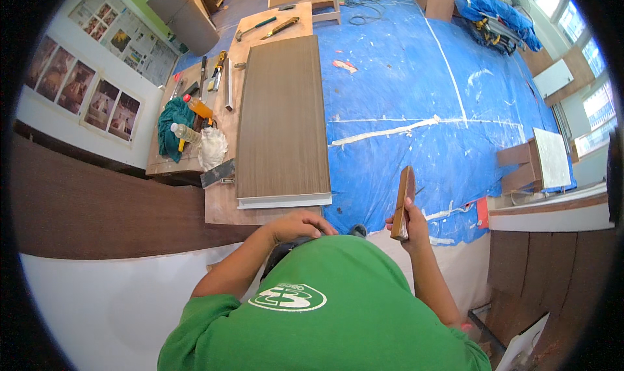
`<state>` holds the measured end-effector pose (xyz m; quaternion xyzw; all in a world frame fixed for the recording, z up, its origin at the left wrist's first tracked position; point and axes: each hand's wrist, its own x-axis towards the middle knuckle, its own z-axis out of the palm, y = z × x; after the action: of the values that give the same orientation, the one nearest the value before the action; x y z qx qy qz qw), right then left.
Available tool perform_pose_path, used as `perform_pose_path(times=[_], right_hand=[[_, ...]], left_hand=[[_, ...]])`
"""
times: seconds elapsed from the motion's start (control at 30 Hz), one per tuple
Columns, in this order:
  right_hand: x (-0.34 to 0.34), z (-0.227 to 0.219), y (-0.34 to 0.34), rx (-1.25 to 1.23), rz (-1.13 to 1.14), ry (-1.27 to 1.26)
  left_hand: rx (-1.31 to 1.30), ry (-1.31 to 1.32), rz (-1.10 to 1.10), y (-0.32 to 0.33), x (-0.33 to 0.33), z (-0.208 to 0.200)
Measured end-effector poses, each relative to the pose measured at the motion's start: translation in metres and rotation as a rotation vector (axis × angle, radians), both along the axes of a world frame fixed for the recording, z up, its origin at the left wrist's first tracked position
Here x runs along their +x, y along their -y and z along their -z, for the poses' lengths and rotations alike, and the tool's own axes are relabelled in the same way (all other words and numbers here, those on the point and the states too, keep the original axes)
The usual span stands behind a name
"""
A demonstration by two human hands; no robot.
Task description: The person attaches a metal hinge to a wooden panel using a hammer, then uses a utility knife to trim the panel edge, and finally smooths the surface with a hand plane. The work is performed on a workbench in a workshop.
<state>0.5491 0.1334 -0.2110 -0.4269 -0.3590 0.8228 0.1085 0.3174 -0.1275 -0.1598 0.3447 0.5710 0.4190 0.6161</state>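
My right hand [408, 223] is shut on a narrow brown wooden piece [403, 202] and holds it upright in front of my chest, above the blue sheet. My left hand [296, 226] lies palm down with curled fingers at the near edge of the plywood bench [221, 208], just below the white end of a long brown laminate panel [281, 117]. Something dark [281, 251] shows under the left hand. Whether the hand grips it is hidden. My green shirt [325, 306] fills the lower middle.
On the bench's left side lie a teal cloth [174, 121], a clear bottle [185, 134], an orange bottle [198, 106], a white rag [212, 147] and hand tools, with a hammer [255, 27] at the far end. A blue plastic sheet [416, 91] covers the floor. A white board [551, 156] leans at the right.
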Motion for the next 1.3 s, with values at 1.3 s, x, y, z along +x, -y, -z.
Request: perform_pose_path(times=[1.3], right_hand=[[-0.806,0.052,-0.247,1.733,-0.513,0.739]], left_hand=[[0.523,-0.535,-1.365,-0.244,-0.429,0.147]])
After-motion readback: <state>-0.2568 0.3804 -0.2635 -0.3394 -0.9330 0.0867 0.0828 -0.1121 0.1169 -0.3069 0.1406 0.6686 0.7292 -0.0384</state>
